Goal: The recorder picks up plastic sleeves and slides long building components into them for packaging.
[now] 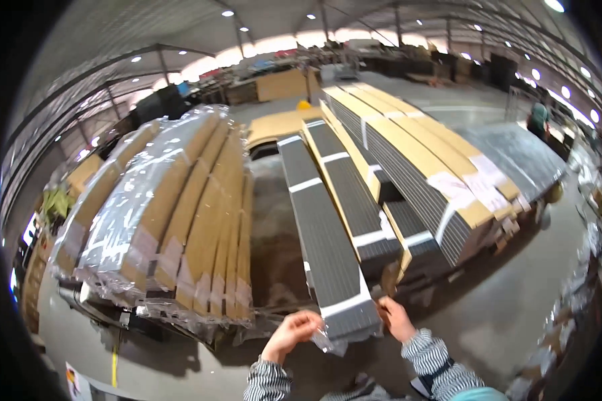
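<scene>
A long bundle of dark grey strips (328, 260), bound with white bands (346, 305), lies lengthwise with its near end toward me. Clear plastic film (325, 342) hangs about that end. My left hand (291, 335) is closed at the bundle's near left corner, its fingers pinching the film. At the opposite corner my right hand (397, 321) has its fingers curled in close to the bundle's side; what they hold is hidden. Just right of this bundle lies a second dark grey bundle (354, 194) with a cardboard side.
Long cardboard packs (204, 254) wrapped in clear film stand at the left. Taller stacks of cardboard-topped grey strips (415, 147) rise at the right, with white paper sheets (478, 187) on top. Beyond them are a grey-topped table (515, 157) and a person (538, 119).
</scene>
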Demonstrator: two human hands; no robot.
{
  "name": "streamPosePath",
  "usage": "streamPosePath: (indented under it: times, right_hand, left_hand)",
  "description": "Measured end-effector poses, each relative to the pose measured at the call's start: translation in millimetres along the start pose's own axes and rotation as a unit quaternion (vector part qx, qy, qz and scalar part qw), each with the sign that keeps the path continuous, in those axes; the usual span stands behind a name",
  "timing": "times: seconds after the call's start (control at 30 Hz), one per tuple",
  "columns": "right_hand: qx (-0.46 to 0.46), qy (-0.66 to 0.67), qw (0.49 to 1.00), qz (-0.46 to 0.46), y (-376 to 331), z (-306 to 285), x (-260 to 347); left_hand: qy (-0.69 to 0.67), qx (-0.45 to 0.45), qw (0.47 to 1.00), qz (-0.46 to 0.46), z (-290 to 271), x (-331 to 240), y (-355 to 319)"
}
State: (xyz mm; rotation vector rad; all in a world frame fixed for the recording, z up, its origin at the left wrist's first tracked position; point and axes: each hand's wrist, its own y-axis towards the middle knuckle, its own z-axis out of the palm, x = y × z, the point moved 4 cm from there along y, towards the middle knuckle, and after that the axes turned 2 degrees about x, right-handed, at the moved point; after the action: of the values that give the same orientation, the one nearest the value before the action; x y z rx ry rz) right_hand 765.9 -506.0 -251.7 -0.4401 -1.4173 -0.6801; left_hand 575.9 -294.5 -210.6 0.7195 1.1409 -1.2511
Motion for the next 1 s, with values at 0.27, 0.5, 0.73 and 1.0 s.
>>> streamPosePath:
  times: [0.27, 0.5, 0.73, 1.0]
  right_hand:
    - [-0.11, -0.218, 0.956, -0.162, 52.2, 25.3, 24.1]
    - [-0.038, -0.269, 0.961, -0.058, -14.2, 31.2, 75.4]
    - [0.077, 0.119, 0.963, 0.231, -7.2, 51.4, 46.3]
    - [-0.032, 0.161, 0.951, 0.261, -39.1, 11.7, -154.0]
  left_hand:
    - [0.26, -0.261, 0.907, 0.205, 20.3, -18.7, 2.7]
    - [0.431, -0.15, 0.865, 0.206, 40.4, -54.9, -42.2]
    - [-0.278, -0.278, 0.919, 0.019, 51.2, 58.8, -35.5]
    - [0.152, -0.4, 0.903, 0.044, 9.6, 195.4, -17.6]
